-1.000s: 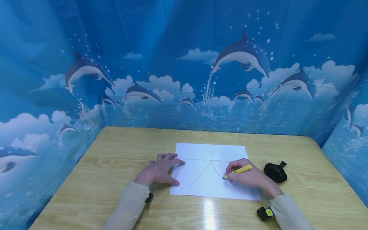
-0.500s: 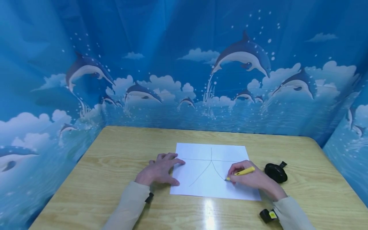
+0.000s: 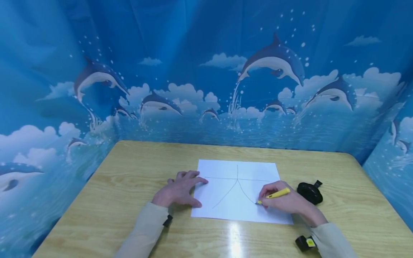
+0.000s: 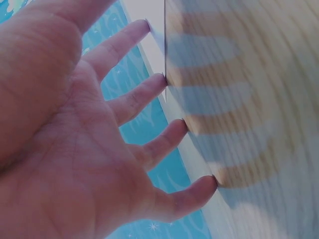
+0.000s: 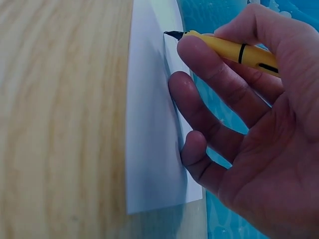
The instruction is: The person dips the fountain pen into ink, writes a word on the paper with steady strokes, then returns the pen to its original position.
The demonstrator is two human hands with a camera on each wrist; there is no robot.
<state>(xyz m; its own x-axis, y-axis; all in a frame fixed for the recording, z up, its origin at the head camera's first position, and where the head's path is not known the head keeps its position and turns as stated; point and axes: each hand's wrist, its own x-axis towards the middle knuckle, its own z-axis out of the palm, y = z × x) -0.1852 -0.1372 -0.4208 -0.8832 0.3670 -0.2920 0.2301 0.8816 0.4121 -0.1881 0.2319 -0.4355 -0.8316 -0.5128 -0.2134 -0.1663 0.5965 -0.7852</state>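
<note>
Paper (image 3: 226,208) lies flat on the worktop (image 3: 129,179), already carrying a horizontal line, a short vertical and two curved strokes splaying downward. My right hand (image 3: 287,202) pinches the yellow pen (image 3: 275,194), tip at the right stroke's end; whether more lines remain, I cannot tell. My left hand (image 3: 177,193), fingers spread, presses the sheet's left edge. No containers; a black round object (image 3: 309,193) sits right.

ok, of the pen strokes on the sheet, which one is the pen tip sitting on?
The lower-right diagonal stroke. The yellow pen in the right hand has its tip at that stroke's lower end; the lower-left diagonal and the horizontal line lie away from it.
</note>
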